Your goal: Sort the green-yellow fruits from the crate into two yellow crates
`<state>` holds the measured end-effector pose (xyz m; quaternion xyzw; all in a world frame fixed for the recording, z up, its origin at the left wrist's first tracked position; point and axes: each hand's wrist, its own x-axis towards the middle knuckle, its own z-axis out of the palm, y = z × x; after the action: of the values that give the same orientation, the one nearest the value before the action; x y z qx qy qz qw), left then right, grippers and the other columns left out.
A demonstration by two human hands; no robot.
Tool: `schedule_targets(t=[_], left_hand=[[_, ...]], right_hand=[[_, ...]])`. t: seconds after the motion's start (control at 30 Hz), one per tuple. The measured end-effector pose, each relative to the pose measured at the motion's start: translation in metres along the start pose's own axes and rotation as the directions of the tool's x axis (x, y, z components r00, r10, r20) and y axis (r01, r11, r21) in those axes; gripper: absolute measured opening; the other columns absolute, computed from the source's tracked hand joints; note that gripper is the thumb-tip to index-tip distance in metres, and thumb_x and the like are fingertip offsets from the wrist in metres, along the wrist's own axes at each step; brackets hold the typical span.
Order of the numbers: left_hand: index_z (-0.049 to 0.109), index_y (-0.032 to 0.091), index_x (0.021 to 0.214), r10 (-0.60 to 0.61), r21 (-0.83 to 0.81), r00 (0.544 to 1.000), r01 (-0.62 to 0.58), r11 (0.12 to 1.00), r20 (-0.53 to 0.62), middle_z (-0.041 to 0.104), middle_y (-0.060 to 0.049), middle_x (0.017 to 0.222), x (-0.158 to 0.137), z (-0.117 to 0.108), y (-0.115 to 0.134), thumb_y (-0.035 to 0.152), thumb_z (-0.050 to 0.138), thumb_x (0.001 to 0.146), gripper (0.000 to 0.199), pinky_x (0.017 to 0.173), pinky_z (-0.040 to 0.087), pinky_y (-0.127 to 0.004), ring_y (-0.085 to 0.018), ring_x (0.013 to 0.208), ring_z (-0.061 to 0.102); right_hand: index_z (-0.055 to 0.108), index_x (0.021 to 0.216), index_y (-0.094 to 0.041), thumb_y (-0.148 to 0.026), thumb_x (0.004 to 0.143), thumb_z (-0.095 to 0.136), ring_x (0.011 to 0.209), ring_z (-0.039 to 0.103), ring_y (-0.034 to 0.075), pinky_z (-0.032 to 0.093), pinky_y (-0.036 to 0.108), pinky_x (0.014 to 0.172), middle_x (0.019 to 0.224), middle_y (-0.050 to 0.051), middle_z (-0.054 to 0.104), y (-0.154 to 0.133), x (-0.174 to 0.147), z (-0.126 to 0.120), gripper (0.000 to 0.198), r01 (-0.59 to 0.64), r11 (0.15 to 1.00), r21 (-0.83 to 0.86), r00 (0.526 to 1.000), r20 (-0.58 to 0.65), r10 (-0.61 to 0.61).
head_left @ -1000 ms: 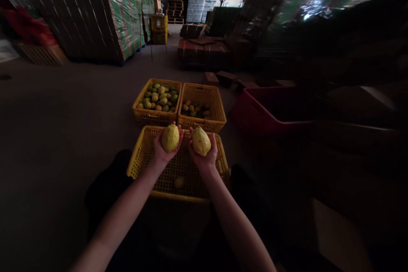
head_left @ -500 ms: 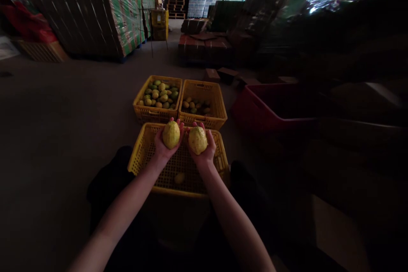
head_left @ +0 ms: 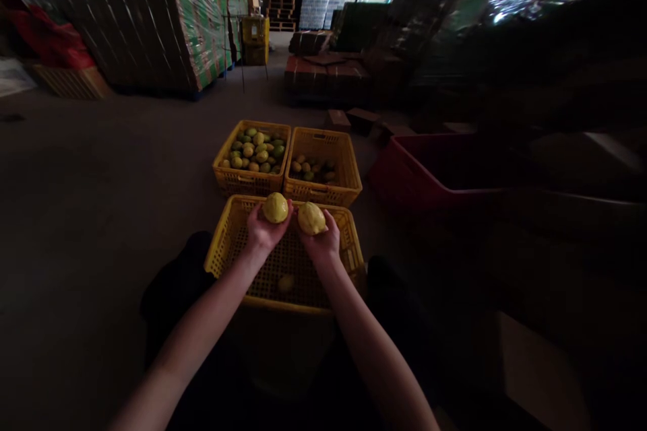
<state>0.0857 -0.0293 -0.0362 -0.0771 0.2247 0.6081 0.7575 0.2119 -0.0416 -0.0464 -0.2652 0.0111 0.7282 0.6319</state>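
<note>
My left hand (head_left: 266, 229) cups a yellow, lemon-like fruit (head_left: 275, 207) from below, fingers curled round its side. Beside it my right hand (head_left: 326, 239) grips a second yellow lemon-like fruit (head_left: 311, 218), its pointed end tilted to the lower right. Both fruits are held up over the far half of a yellow plastic crate (head_left: 222, 242) with a lattice floor. One more pale yellow fruit (head_left: 286, 283) lies on that crate's floor towards the near side. The hands are close together, a small gap between them.
Behind stand two more yellow crates: the left crate (head_left: 247, 180) heaped with green and yellow fruit, the right crate (head_left: 348, 168) holding fewer. A red bin (head_left: 404, 172) is on the right. Wrapped pallet stacks (head_left: 202, 20) and flat cartons (head_left: 323, 71) stand further off.
Both fruits have been turned in my hands, so they show different sides and look shorter. My hands stay over the near crate, and the view has shifted slightly.
</note>
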Motion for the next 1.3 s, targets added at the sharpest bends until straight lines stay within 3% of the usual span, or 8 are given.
schedule_targets(t=[0.17,0.4,0.63,0.77,0.83,0.93,1.1,1.3], left_hand=[[0.059,0.014,0.106,0.036,-0.050,0.994,-0.041,0.998,-0.103,0.067,-0.011,0.089,0.008,-0.008,-0.002,0.034,0.045,0.087,0.031,0.076,0.058,-0.037,-0.024,0.092,0.066],[0.055,0.012,0.116,-0.059,0.046,0.991,0.065,0.997,-0.123,0.066,-0.015,0.097,0.009,-0.004,-0.002,0.031,0.036,0.092,0.036,0.064,0.059,-0.032,-0.023,0.089,0.066],[0.059,0.011,0.108,-0.161,0.174,0.986,0.166,0.971,-0.039,0.064,-0.012,0.090,0.001,0.007,0.012,0.040,0.039,0.095,0.037,0.053,0.053,-0.020,-0.014,0.070,0.064],[0.063,0.015,0.102,0.057,0.455,0.990,-0.109,0.884,0.125,0.067,-0.010,0.095,-0.010,0.020,0.025,0.033,0.063,0.085,0.025,0.066,0.057,-0.026,-0.019,0.084,0.066],[0.064,0.020,0.106,0.247,0.530,0.939,-0.339,0.778,0.237,0.067,-0.006,0.104,-0.017,0.025,0.029,0.015,0.076,0.071,0.037,0.073,0.056,-0.025,-0.019,0.094,0.065],[0.065,0.026,0.107,0.376,0.560,0.819,-0.572,0.599,0.433,0.064,-0.002,0.119,-0.027,0.027,0.031,-0.004,0.078,0.055,0.061,0.082,0.052,-0.019,-0.017,0.109,0.060],[0.067,0.025,0.103,0.311,0.630,0.748,-0.662,0.406,0.586,0.061,-0.004,0.121,-0.031,0.019,0.028,-0.001,0.081,0.050,0.061,0.091,0.048,-0.022,-0.021,0.121,0.052],[0.068,0.023,0.099,0.318,0.644,0.770,-0.638,0.422,0.553,0.063,-0.005,0.116,-0.027,0.018,0.024,-0.006,0.081,0.046,0.061,0.102,0.041,-0.029,-0.024,0.122,0.051]], right_hand=[[0.061,0.088,-0.018,-0.030,0.090,0.046,0.067,0.069,0.019,0.059,0.043,0.078,0.069,0.004,0.070,0.002,0.013,-0.012,0.019,-0.017,1.000,0.010,0.993,-0.116,0.018],[0.061,0.088,-0.020,-0.031,0.086,0.056,0.070,0.070,0.019,0.060,0.039,0.076,0.070,0.002,0.071,0.006,0.023,-0.021,0.013,0.029,1.000,-0.010,0.997,-0.071,-0.030],[0.059,0.080,-0.022,-0.026,0.079,0.067,0.068,0.069,0.014,0.061,0.031,0.075,0.070,-0.003,0.070,-0.010,0.021,-0.021,0.009,0.136,0.990,-0.048,0.988,-0.060,-0.139],[0.060,0.087,-0.023,-0.024,0.075,0.069,0.074,0.070,0.016,0.061,0.034,0.070,0.079,-0.002,0.071,-0.006,0.007,-0.014,0.015,0.140,0.962,-0.233,0.989,0.077,-0.126],[0.060,0.092,-0.024,-0.020,0.070,0.072,0.076,0.069,0.016,0.060,0.032,0.065,0.084,-0.002,0.071,0.000,-0.002,-0.008,0.026,0.176,0.918,-0.355,0.982,0.130,-0.138],[0.059,0.102,-0.028,-0.008,0.058,0.076,0.078,0.065,0.012,0.056,0.024,0.068,0.091,-0.006,0.068,0.007,-0.017,0.002,0.052,0.373,0.816,-0.441,0.927,0.217,-0.307],[0.062,0.107,-0.030,-0.004,0.054,0.077,0.103,0.056,0.015,0.051,0.026,0.087,0.114,-0.002,0.062,-0.002,-0.031,0.011,0.061,0.728,0.459,-0.509,0.681,0.459,-0.571],[0.063,0.107,-0.029,-0.004,0.056,0.076,0.114,0.054,0.017,0.046,0.031,0.098,0.114,0.000,0.063,-0.010,-0.033,0.010,0.058,0.730,0.427,-0.534,0.673,0.448,-0.589]])
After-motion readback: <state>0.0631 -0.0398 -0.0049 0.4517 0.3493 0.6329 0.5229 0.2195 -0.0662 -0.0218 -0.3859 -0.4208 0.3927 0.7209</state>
